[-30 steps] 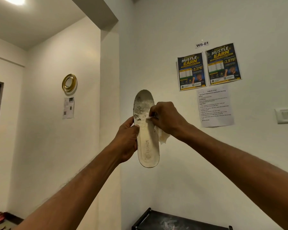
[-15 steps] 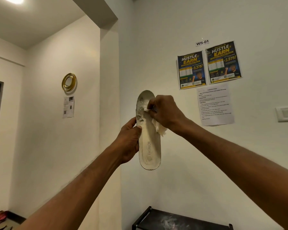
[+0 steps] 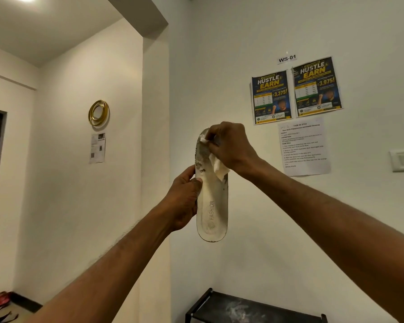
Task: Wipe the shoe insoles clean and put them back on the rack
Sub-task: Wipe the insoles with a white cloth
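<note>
Before the white wall (image 3: 278,229) our left hand (image 3: 182,203) grips the insole (image 3: 212,210), our right hand (image 3: 231,148) pinches a tissue (image 3: 217,169). Its toe is grimy; the shoe rack (image 3: 254,308) awaits.

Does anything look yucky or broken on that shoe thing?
Yes. The white insole has grey, crusty patches along one edge near the toe end, where the right hand presses a white cloth. The black rack below also shows a pale dusty smear.

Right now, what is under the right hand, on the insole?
A white cloth is under the right hand, pressed on the toe end of the insole. Beside it grey dirt shows. The surface below them is covered.
</note>
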Available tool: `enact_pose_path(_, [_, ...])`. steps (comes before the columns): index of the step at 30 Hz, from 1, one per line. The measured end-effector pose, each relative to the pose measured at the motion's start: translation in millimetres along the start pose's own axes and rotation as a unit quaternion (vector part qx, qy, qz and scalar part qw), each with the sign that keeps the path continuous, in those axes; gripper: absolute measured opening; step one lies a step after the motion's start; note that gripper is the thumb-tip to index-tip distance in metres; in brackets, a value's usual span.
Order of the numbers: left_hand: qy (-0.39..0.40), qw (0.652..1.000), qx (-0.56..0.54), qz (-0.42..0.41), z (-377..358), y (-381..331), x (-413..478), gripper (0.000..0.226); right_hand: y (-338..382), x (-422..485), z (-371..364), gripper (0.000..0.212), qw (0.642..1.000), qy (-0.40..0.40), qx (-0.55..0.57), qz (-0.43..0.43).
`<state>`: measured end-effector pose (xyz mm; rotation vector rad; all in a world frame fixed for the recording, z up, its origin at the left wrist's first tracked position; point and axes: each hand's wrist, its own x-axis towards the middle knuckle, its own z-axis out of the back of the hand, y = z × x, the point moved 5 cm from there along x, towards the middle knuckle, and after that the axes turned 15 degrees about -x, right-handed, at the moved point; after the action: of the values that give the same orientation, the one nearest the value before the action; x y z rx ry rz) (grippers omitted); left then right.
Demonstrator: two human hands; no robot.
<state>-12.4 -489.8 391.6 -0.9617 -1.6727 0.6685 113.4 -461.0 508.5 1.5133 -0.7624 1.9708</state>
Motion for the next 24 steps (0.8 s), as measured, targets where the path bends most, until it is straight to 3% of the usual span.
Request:
enact_pose_path(3, [-0.004, 1.0, 0.005, 0.005, 0, 2, 0, 0.043, -4, 5, 5, 0.014, 0.999, -0.043, -0.005, -0.026])
enact_pose_path(6, [-0.007, 1.0, 0.02, -0.005, 1, 1, 0, 0.041, 7, 1, -2, 0.014, 0.999, -0.017, -0.019, 0.025])
enact_pose_path(10, [-0.006, 1.0, 0.017, -0.004, 2, 3, -1, 0.043, -6, 7, 3, 0.011, 0.997, -0.067, -0.003, -0.034])
enact_pose_path(14, [-0.006, 0.999, 0.035, -0.011, 2, 3, -2, 0.04, 10, -1, -9, 0.011, 1.0, -0.016, -0.02, 0.019])
enact_pose_path(18, [-0.002, 1.0, 0.03, -0.01, 1, 5, -4, 0.039, -4, 5, -2, 0.01, 0.996, -0.071, -0.001, -0.052])
enact_pose_path(22, [-0.009, 0.999, 0.039, -0.012, 3, 3, -3, 0.038, 10, -3, -11, 0.011, 0.999, -0.03, -0.011, 0.007])
enact_pose_path(24, [-0.009, 0.999, 0.038, -0.006, 3, 4, -3, 0.042, 0, 2, -8, 0.011, 0.998, -0.06, -0.007, -0.033])
